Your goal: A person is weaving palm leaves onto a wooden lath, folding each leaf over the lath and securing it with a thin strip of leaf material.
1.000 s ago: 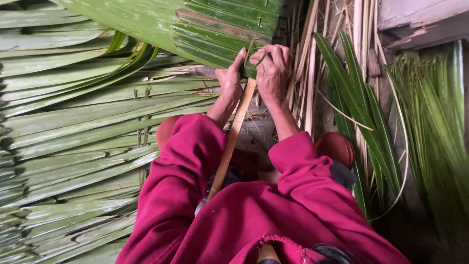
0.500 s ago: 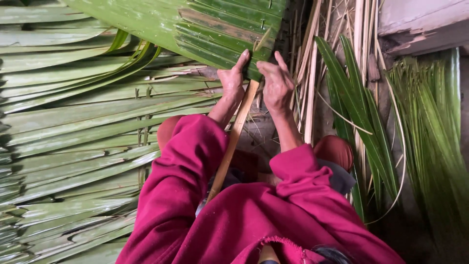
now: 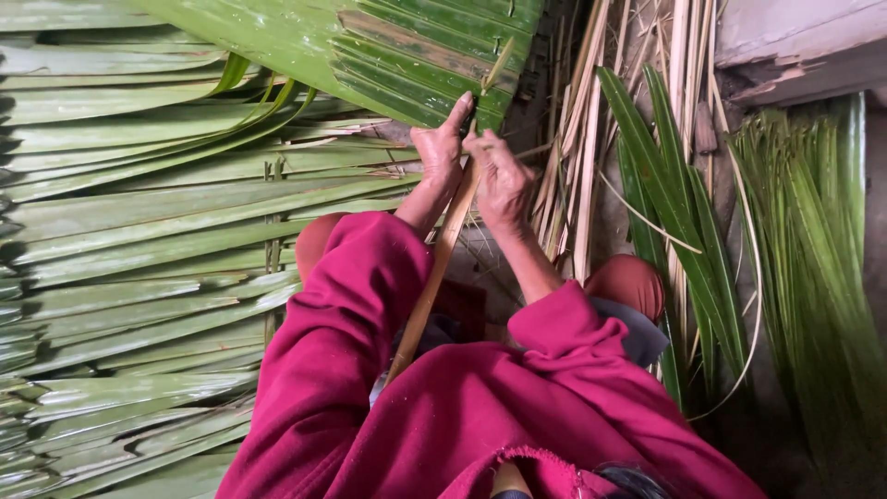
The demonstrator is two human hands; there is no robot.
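Our left hand (image 3: 442,152) and right hand (image 3: 499,177) pinch a palm leaf (image 3: 416,51) edge; wooden stick (image 3: 434,268) runs just below both grips.

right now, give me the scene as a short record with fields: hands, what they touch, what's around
left hand: fingers on the edge of the folded palm leaf panel
right hand: pinching a thin leaf strip beside the left hand
wooden stick: slanting from lap up to the hands
left side: flat palm leaves
right side: dry stalks, green leaf bundle
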